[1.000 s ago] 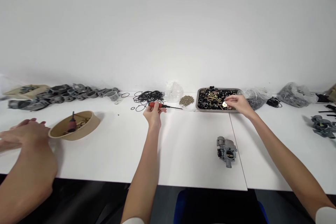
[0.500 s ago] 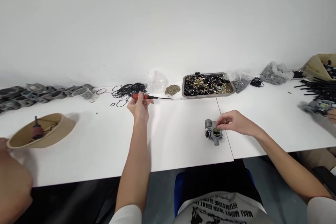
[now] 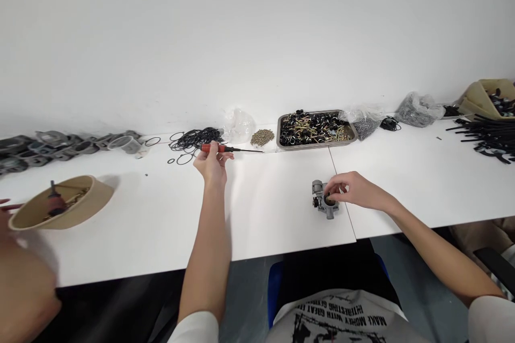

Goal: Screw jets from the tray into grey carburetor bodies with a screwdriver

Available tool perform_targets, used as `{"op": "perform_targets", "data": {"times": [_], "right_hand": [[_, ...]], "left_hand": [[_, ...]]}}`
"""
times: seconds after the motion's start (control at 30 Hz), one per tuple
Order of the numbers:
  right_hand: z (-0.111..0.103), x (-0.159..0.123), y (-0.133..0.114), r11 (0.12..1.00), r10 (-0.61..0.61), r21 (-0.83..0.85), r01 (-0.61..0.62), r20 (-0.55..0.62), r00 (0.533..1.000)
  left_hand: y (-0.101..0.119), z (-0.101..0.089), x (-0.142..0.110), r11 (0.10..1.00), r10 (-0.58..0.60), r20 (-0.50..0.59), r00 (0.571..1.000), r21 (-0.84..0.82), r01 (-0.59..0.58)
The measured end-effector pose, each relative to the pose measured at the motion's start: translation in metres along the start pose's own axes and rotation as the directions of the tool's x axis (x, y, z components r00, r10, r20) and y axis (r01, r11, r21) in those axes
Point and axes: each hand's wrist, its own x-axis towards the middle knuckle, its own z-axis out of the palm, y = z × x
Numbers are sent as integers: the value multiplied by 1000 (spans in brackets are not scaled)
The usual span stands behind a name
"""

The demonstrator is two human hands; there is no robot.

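My left hand [image 3: 211, 165] is closed round the red handle of a screwdriver [image 3: 241, 149]. Its dark shaft points to the right, above the table and short of the metal tray. Farther right, a grey metal carburetor body [image 3: 330, 214] lies on the table near the seam. My right hand [image 3: 351, 188] reaches over it from the right, thumb and fingers pinched at its round bore. Between the fingertips is a small brass-coloured disc [image 3: 329, 202], mostly hidden by the fingers and partly inside the bore.
Along the wall lie grey castings [image 3: 52, 144], black rubber rings [image 3: 197, 139], a pile of brass screws [image 3: 262, 136], a metal tray [image 3: 317, 144] of mixed parts, and black tubes [image 3: 483, 134]. At left, another person's arm [image 3: 24, 284] is beside a beige bowl [image 3: 96, 201] holding a red-handled tool.
My right fingers have moved down and left into the carburetor's bore with the disc. My left hand stays put with the screwdriver. At far right, another person's hand and carburetor have gone from view.
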Motion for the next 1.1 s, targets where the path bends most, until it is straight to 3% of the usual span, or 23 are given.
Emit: {"op": "perform_targets", "data": {"times": [0.4, 0.53, 0.67, 0.83, 1.1], "right_hand": [[-17, -9, -1, 994, 63, -94, -51, 125, 990], [-20, -6, -5, 992, 20, -125, 4, 192, 981], [-21, -3, -8, 989, -49, -129, 70, 162, 986], [-19, 6, -11, 989, -39, -136, 59, 149, 988], [-11, 12, -15, 981, -33, -179, 75, 229, 973]], "left_hand": [[-2, -1, 3, 1000, 14, 5, 1000, -14, -14], [-1, -1, 2, 1000, 13, -1, 1000, -25, -13], [1, 0, 1, 1000, 0, -2, 1000, -32, 0], [2, 0, 1, 1000, 3, 2, 1000, -26, -3], [2, 0, 0, 1000, -6, 8, 1000, -29, 7]]}}
